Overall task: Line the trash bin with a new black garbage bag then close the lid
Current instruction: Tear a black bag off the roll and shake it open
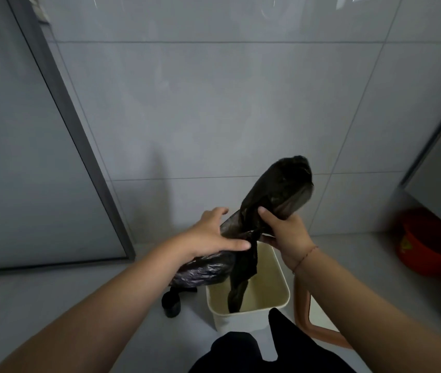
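Note:
A cream, open trash bin (pixel 278 300) stands on the floor in front of me, with nothing lining it. My right hand (pixel 286 232) grips a new black garbage bag (pixel 276 189) above the bin; the bag's upper part billows up toward the wall and a loose tail (pixel 241 286) hangs down into the bin. My left hand (pixel 214 232) holds the bag's left edge, fingers spread. A brown-rimmed lid (pixel 305 313) lies beside the bin at its right.
A full, tied black bag (pixel 203 270) sits on the floor left of the bin, with a roll of black bags (pixel 171 305) beside it. A red basin (pixel 426 246) stands at the right under a cabinet. Grey tiled wall ahead, glass door at the left.

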`<state>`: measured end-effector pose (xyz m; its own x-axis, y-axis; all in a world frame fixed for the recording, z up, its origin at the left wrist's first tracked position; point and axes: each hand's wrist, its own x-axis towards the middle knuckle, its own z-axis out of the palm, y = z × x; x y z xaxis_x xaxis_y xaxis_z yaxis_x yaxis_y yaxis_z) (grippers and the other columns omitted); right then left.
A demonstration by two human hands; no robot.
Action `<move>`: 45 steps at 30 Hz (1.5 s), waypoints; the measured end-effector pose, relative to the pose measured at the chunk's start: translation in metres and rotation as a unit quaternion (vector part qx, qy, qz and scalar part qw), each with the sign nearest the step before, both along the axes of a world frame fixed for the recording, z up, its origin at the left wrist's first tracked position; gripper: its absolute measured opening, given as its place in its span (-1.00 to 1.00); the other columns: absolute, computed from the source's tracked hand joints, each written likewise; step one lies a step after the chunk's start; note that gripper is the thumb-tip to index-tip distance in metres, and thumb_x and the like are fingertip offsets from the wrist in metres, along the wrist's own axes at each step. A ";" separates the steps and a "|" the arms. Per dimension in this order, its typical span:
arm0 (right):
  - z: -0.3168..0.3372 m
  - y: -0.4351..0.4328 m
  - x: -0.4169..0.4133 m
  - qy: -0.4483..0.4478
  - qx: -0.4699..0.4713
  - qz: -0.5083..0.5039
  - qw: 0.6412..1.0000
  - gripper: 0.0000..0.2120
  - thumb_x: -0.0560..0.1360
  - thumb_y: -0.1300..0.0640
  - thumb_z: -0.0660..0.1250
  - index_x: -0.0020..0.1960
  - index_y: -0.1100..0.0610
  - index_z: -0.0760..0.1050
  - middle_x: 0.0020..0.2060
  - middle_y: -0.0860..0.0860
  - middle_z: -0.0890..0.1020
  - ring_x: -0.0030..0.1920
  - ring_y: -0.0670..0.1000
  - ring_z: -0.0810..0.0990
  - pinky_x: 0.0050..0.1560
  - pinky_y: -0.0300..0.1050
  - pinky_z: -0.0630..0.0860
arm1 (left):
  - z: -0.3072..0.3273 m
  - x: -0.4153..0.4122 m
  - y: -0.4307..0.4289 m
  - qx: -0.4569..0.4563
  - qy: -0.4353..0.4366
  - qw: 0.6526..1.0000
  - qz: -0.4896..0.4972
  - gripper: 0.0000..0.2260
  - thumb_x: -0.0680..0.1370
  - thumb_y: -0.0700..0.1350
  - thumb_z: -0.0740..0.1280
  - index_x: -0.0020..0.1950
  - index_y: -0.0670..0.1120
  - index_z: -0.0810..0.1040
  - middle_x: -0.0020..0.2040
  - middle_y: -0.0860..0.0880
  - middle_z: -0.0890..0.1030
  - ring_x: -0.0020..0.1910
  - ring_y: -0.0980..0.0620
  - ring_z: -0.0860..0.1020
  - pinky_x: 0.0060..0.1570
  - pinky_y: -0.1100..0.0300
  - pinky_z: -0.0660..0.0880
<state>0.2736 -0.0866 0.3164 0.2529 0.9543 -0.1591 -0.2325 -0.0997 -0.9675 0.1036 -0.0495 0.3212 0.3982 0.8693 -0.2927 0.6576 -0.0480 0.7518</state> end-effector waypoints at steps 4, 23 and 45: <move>-0.012 0.003 0.007 0.037 -0.019 0.009 0.999 -0.78 0.47 0.15 0.36 0.12 0.12 0.53 0.06 0.11 0.65 0.05 0.08 0.63 -0.09 -0.07 0.61 | -0.033 0.004 0.004 0.010 0.013 0.998 0.055 -0.46 0.41 0.27 0.33 0.14 -0.14 0.53 0.14 -0.13 0.63 0.10 -0.11 0.59 0.10 0.02 0.48; -0.048 0.013 0.036 0.025 -0.041 -0.002 0.999 -0.86 0.43 0.22 0.40 -0.03 0.07 0.53 0.00 0.12 0.63 -0.05 0.09 0.63 -0.28 -0.14 0.62 | -0.072 0.001 0.023 -0.227 -0.259 0.902 0.262 -0.88 0.57 -0.14 0.25 -0.07 -0.15 0.52 -0.09 -0.23 0.59 -0.07 -0.16 0.57 0.11 -0.05 0.49; -0.081 0.017 0.087 0.126 -0.295 -0.003 0.947 -0.75 0.58 0.13 0.12 -0.13 0.22 0.50 -0.48 0.17 0.67 -0.50 0.10 0.65 -0.51 -0.12 0.58 | -0.113 -0.048 0.053 -0.253 -0.371 0.739 0.502 -0.48 0.52 0.26 0.18 0.19 -0.14 0.55 0.10 -0.18 0.63 0.03 -0.20 0.61 -0.16 -0.01 0.54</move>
<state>0.3609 -0.0693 0.2352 0.1413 0.6793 -0.7201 -0.4502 -0.6038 -0.6579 0.0555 0.0039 0.2077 -0.1600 0.6896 -0.7063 -0.4308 0.5950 0.6785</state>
